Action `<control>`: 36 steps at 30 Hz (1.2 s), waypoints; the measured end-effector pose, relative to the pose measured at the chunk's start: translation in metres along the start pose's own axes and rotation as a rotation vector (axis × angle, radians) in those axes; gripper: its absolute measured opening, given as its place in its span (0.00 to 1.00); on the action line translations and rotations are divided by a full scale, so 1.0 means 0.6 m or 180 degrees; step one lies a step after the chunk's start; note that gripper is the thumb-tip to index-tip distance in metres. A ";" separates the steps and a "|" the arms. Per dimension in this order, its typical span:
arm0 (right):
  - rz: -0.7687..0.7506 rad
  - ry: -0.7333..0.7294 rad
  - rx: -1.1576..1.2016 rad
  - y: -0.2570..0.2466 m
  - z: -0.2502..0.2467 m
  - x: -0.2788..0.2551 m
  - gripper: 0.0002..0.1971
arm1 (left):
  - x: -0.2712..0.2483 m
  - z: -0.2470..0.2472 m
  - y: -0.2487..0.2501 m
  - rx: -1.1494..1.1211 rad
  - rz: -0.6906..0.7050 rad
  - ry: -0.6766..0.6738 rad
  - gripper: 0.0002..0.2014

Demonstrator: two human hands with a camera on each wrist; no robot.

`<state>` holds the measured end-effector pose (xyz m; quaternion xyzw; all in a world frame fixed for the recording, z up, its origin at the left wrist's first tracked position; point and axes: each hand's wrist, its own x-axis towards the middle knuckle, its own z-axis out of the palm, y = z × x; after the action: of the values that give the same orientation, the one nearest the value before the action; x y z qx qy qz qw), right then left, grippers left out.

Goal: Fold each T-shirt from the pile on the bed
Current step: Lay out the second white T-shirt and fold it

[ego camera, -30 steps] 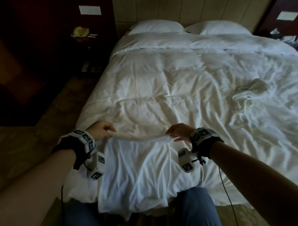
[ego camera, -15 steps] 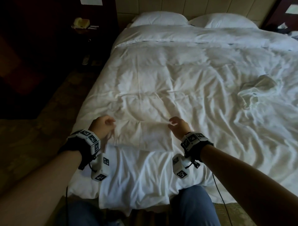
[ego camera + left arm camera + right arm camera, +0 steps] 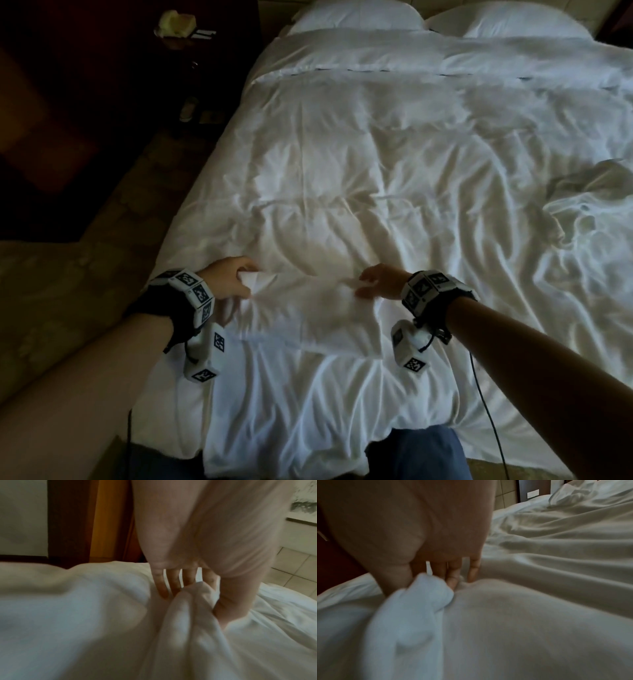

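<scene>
A white T-shirt (image 3: pixel 308 394) lies on the white duvet (image 3: pixel 376 154) at the bed's near end, its lower part hanging over the edge. My left hand (image 3: pixel 248 279) pinches a bunched corner of the T-shirt (image 3: pixel 197 642) between thumb and fingers, low on the bed. My right hand (image 3: pixel 359 284) pinches the opposite corner, which the right wrist view shows as a wad of T-shirt cloth (image 3: pixel 406 622). The cloth between the two hands lies folded over flat. A crumpled white pile of shirts (image 3: pixel 589 212) sits at the bed's right side.
Two pillows (image 3: pixel 356 15) lie at the headboard. A dark nightstand (image 3: pixel 178 41) with a yellowish object stands left of the bed, above dim patterned floor (image 3: pixel 68 291). My blue trouser leg (image 3: pixel 418 455) touches the bed's foot. A thin cable (image 3: pixel 486 404) hangs from the right wrist.
Both hands carried the shirt's held edge away from me up the bed and lowered it, so the raised edge now lies folded over on the shirt.
</scene>
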<state>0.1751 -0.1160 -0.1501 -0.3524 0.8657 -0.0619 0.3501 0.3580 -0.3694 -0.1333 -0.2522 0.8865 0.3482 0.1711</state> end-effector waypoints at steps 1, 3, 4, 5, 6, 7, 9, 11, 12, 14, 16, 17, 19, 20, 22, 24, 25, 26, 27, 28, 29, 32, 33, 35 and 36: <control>-0.0055 -0.0074 -0.0033 0.002 -0.005 0.004 0.19 | 0.007 -0.005 0.001 0.0099 0.0011 -0.0094 0.25; -0.0168 -0.0034 -0.0010 0.007 -0.020 0.009 0.14 | 0.019 -0.016 0.008 0.0225 0.0038 -0.0102 0.24; -0.0189 0.0058 0.0007 0.010 -0.031 0.012 0.12 | 0.025 -0.021 0.011 0.0229 0.0068 -0.0003 0.23; -0.0223 0.0185 0.0021 0.011 -0.043 0.014 0.10 | 0.031 -0.026 0.016 0.0221 0.0131 0.0151 0.22; -0.0232 0.0297 0.0018 0.010 -0.057 0.016 0.10 | 0.035 -0.030 0.021 0.0211 0.0180 0.0341 0.20; -0.0226 0.0448 -0.0002 0.010 -0.071 0.019 0.11 | 0.040 -0.034 0.027 0.0162 0.0234 0.0559 0.18; -0.0149 0.0868 0.0030 0.009 -0.099 0.035 0.13 | 0.051 -0.042 0.041 -0.0027 0.0325 0.0983 0.16; -0.0039 0.1406 0.0232 0.004 -0.124 0.050 0.14 | 0.063 -0.055 0.056 -0.0146 0.0467 0.1425 0.17; 0.0017 0.1653 0.0320 0.000 -0.134 0.055 0.14 | 0.070 -0.062 0.063 -0.0100 0.0554 0.1602 0.17; 0.0135 0.1954 0.0317 -0.005 -0.149 0.062 0.15 | 0.082 -0.075 0.076 0.0126 0.0678 0.1789 0.17; 0.0241 0.1904 0.0174 -0.009 -0.153 0.061 0.15 | 0.089 -0.082 0.083 0.0275 0.0665 0.1749 0.16; 0.0229 0.1808 0.0112 -0.008 -0.151 0.061 0.15 | 0.091 -0.082 0.083 0.0294 0.0648 0.1705 0.16; 0.0162 0.1659 0.0239 -0.004 -0.141 0.055 0.14 | 0.086 -0.078 0.080 0.0260 0.0635 0.1615 0.16; 0.0136 0.1605 0.0359 -0.005 -0.135 0.048 0.13 | 0.081 -0.075 0.077 0.0254 0.0656 0.1583 0.16; 0.0075 0.1568 0.0528 -0.005 -0.125 0.029 0.12 | 0.068 -0.072 0.072 0.0244 0.0707 0.1536 0.15; -0.0010 0.1638 0.0618 -0.009 -0.115 0.004 0.11 | 0.051 -0.071 0.073 0.0176 0.0744 0.1507 0.15; -0.0054 0.1672 0.0606 -0.013 -0.112 -0.010 0.11 | 0.041 -0.071 0.075 0.0162 0.0768 0.1498 0.14; -0.0087 0.1680 0.0553 -0.016 -0.108 -0.022 0.11 | 0.030 -0.069 0.077 0.0166 0.0799 0.1479 0.13; -0.0099 0.1660 0.0477 -0.017 -0.103 -0.033 0.11 | 0.017 -0.067 0.078 0.0168 0.0835 0.1442 0.13; -0.0109 0.1626 0.0374 -0.019 -0.097 -0.045 0.12 | 0.004 -0.064 0.079 0.0165 0.0865 0.1378 0.12; -0.0118 0.1570 0.0263 -0.021 -0.091 -0.058 0.12 | -0.008 -0.061 0.078 0.0172 0.0888 0.1296 0.12; -0.0122 0.1422 0.0088 -0.021 -0.065 -0.089 0.12 | -0.041 -0.047 0.071 0.0296 0.0842 0.0986 0.11; -0.0113 0.1376 0.0087 -0.020 -0.055 -0.097 0.12 | -0.051 -0.040 0.066 0.0308 0.0810 0.0881 0.10; -0.0085 0.1271 0.0065 -0.019 -0.033 -0.111 0.12 | -0.068 -0.024 0.055 0.0355 0.0744 0.0729 0.10; -0.0072 0.1225 0.0057 -0.017 -0.020 -0.116 0.12 | -0.074 -0.015 0.049 0.0398 0.0704 0.0689 0.11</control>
<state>0.2083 -0.0801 -0.0982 -0.3406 0.9121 -0.1397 0.1805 0.3766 -0.3425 -0.0903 -0.1779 0.9421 0.2798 0.0506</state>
